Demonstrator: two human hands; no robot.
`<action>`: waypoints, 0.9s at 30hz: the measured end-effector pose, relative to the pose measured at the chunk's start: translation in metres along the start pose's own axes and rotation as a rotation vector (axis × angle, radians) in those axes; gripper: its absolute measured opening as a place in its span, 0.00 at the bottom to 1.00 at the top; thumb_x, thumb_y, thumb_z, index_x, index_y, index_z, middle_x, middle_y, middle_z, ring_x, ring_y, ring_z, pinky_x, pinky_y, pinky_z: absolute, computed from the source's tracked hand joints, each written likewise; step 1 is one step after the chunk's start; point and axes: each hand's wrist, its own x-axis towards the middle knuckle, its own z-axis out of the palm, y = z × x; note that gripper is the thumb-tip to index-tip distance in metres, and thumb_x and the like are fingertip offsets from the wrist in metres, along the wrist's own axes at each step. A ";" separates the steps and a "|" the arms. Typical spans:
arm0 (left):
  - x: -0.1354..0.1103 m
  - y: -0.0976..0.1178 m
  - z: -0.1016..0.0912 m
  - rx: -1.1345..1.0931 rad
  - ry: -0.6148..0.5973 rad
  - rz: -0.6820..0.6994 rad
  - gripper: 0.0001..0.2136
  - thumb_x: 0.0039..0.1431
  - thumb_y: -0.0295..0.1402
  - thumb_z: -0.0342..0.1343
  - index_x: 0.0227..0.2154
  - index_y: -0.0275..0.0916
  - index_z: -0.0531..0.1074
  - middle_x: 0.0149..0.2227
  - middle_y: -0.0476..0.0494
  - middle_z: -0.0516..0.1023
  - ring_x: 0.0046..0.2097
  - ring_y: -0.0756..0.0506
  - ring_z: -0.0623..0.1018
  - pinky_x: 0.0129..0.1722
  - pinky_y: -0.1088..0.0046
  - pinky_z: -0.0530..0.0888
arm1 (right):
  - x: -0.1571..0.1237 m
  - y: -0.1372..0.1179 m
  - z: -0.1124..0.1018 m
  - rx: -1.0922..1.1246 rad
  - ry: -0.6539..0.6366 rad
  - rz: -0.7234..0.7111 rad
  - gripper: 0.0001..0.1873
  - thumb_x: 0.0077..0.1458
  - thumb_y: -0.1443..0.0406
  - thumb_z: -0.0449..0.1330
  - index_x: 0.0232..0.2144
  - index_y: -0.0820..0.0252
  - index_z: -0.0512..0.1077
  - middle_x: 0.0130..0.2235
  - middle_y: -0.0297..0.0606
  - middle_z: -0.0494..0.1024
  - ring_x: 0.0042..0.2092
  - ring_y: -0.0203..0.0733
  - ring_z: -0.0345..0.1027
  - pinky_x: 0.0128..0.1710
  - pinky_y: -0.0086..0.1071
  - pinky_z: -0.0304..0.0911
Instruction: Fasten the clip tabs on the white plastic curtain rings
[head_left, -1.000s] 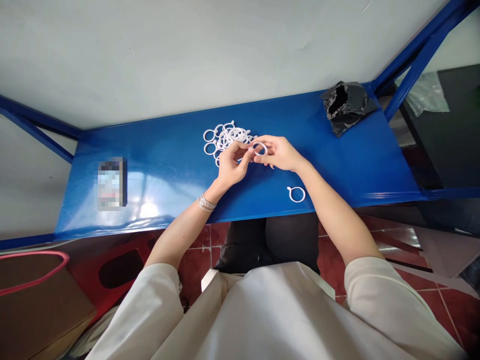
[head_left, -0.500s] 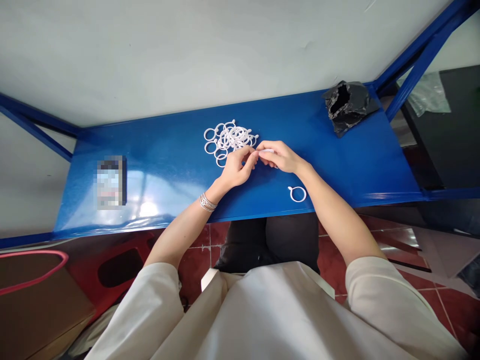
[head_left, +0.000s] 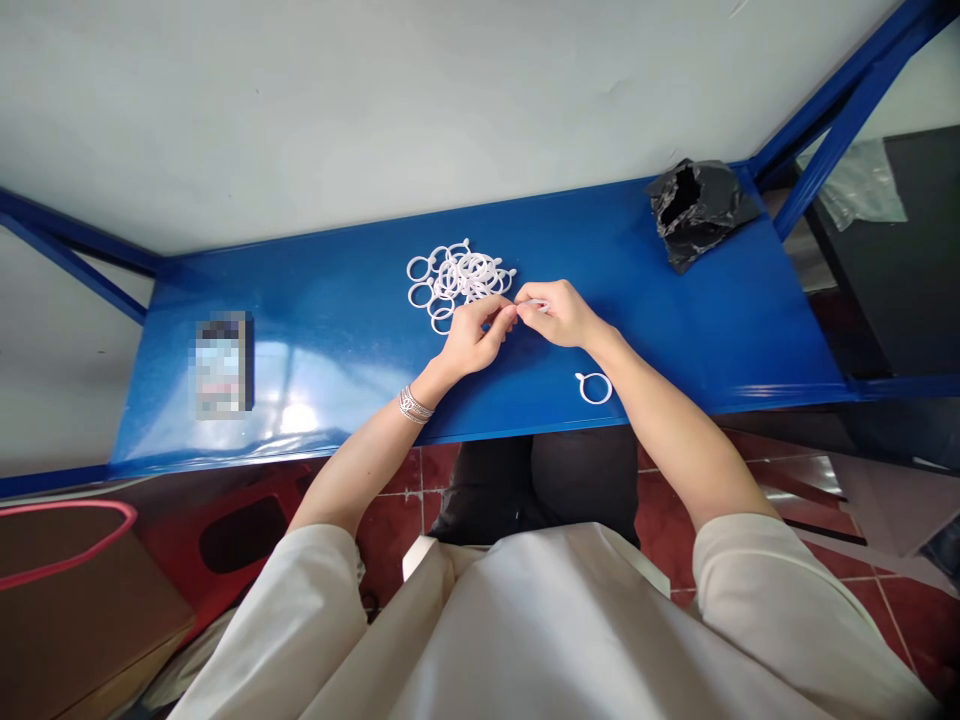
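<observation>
Here the left hand (head_left: 472, 335) and right hand (head_left: 561, 312) meet fingertip to fingertip, both pinching one white ring (head_left: 534, 301) just above the blue table (head_left: 337, 330), beside the pile of rings (head_left: 456, 279), with a single ring (head_left: 593, 388) lying near the right forearm.
</observation>
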 end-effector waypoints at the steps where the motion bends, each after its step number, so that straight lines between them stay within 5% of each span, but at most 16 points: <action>1: 0.000 0.000 0.000 -0.002 0.002 -0.004 0.28 0.79 0.58 0.51 0.32 0.41 0.74 0.27 0.46 0.80 0.25 0.50 0.76 0.28 0.70 0.71 | 0.000 -0.002 0.001 0.005 -0.003 0.015 0.17 0.61 0.52 0.60 0.28 0.58 0.72 0.24 0.31 0.67 0.30 0.38 0.58 0.34 0.35 0.54; 5: 0.001 -0.003 0.000 -0.003 0.060 -0.029 0.28 0.78 0.60 0.51 0.33 0.42 0.74 0.26 0.47 0.78 0.25 0.50 0.75 0.29 0.69 0.72 | 0.001 -0.007 0.000 0.073 -0.011 0.072 0.25 0.62 0.42 0.64 0.35 0.58 0.76 0.30 0.35 0.75 0.32 0.40 0.63 0.35 0.36 0.57; 9: 0.006 -0.007 -0.007 0.067 0.256 -0.039 0.28 0.77 0.63 0.51 0.35 0.43 0.75 0.29 0.46 0.79 0.29 0.48 0.77 0.32 0.68 0.73 | -0.002 -0.008 -0.026 0.022 -0.081 0.233 0.44 0.45 0.38 0.78 0.54 0.59 0.79 0.33 0.35 0.80 0.33 0.42 0.69 0.36 0.36 0.61; 13: 0.010 -0.014 -0.019 0.250 0.442 0.015 0.25 0.79 0.59 0.52 0.33 0.43 0.74 0.31 0.45 0.79 0.34 0.45 0.76 0.41 0.61 0.74 | -0.012 -0.012 -0.067 -0.195 -0.473 0.500 0.35 0.29 0.45 0.86 0.35 0.58 0.82 0.31 0.37 0.82 0.32 0.44 0.73 0.34 0.38 0.61; 15: 0.012 -0.020 -0.025 0.313 0.510 0.010 0.24 0.79 0.55 0.53 0.31 0.44 0.71 0.30 0.45 0.76 0.34 0.44 0.74 0.44 0.59 0.73 | -0.015 -0.014 -0.077 -0.274 -0.587 0.554 0.29 0.29 0.47 0.86 0.30 0.57 0.84 0.28 0.35 0.81 0.30 0.43 0.72 0.33 0.38 0.59; 22: 0.017 -0.038 -0.042 0.351 0.598 -0.088 0.17 0.76 0.41 0.59 0.29 0.44 0.67 0.29 0.47 0.75 0.33 0.44 0.71 0.45 0.60 0.72 | -0.016 -0.018 -0.065 -0.337 -0.726 0.561 0.14 0.37 0.55 0.81 0.25 0.53 0.87 0.25 0.36 0.82 0.28 0.43 0.72 0.31 0.39 0.59; 27: 0.020 -0.046 -0.047 0.368 0.576 -0.179 0.16 0.75 0.38 0.59 0.28 0.44 0.67 0.28 0.47 0.75 0.34 0.43 0.72 0.44 0.60 0.70 | -0.013 -0.018 -0.059 -0.249 -0.639 0.459 0.14 0.50 0.52 0.74 0.32 0.55 0.90 0.27 0.38 0.84 0.29 0.43 0.73 0.32 0.38 0.62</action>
